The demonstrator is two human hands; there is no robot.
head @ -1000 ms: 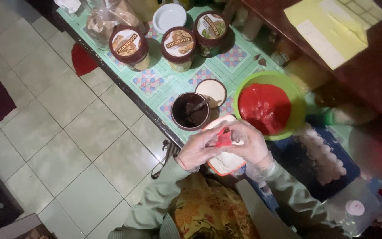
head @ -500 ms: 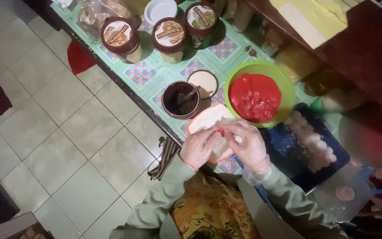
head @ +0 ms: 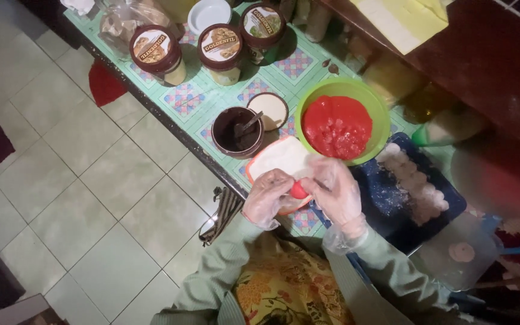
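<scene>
Both hands shifted lower, left hand (head: 270, 195) and right hand (head: 334, 191) grip red ball (head: 298, 191), green bowl (head: 375, 102) beyond

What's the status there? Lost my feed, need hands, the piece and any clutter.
Left hand and right hand, gloved, both pinch the red ball. Over white plate. Green bowl and dark tub close behind.

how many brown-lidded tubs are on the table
3, in a row at the far end of the table: the left tub, the middle tub and the right tub. More may sit beyond the frame's top edge.
</scene>
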